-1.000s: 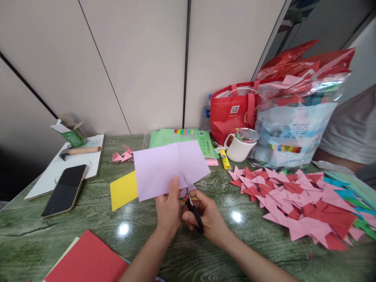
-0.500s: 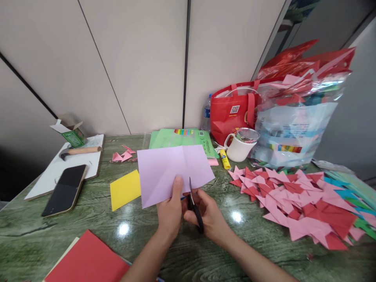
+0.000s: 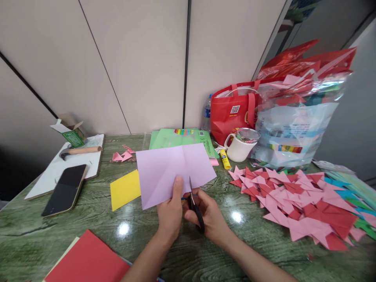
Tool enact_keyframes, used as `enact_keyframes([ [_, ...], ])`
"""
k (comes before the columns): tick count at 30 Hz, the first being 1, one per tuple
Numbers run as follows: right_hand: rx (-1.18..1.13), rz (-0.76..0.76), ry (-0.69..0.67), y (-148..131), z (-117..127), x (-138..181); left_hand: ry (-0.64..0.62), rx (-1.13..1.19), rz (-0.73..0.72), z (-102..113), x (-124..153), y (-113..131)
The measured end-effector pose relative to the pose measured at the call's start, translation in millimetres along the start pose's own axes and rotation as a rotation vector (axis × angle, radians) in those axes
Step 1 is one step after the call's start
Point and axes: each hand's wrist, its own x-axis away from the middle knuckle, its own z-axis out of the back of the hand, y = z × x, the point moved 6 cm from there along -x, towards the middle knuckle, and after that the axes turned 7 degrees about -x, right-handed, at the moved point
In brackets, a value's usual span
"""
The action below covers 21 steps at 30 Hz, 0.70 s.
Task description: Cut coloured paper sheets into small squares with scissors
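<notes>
My left hand pinches a sheet of light purple paper at its lower edge, thumb on top and fingers hidden behind. Creases run across the sheet. In my right hand is a pair of black-handled scissors; a dark blade shows in front of the paper at its lower edge, to the right of my left thumb. The other blade is hidden. Behind the purple sheet, on the table, a yellow paper sticks out to the left.
Folded pink and red paper pieces lie piled at right. Behind are a white mug, a glue stick, a red bag and green packets. A phone, a hammer and red paper are at left.
The purple sheet has shifted very slightly, its right corner a touch further right. Both hands keep their hold, almost unmoved.
</notes>
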Motion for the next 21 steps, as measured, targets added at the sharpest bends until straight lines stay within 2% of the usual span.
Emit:
enact_keyframes([
  [13, -0.029, 0.003, -0.003, 1.6, 0.3, -0.4, 0.05, -0.006, 0.009, 0.5, 1.7, 2.5],
  [21, -0.048, -0.043, 0.017, 5.8, 1.8, -0.4, 0.024, 0.001, 0.04, -0.6, 1.0, -2.5],
])
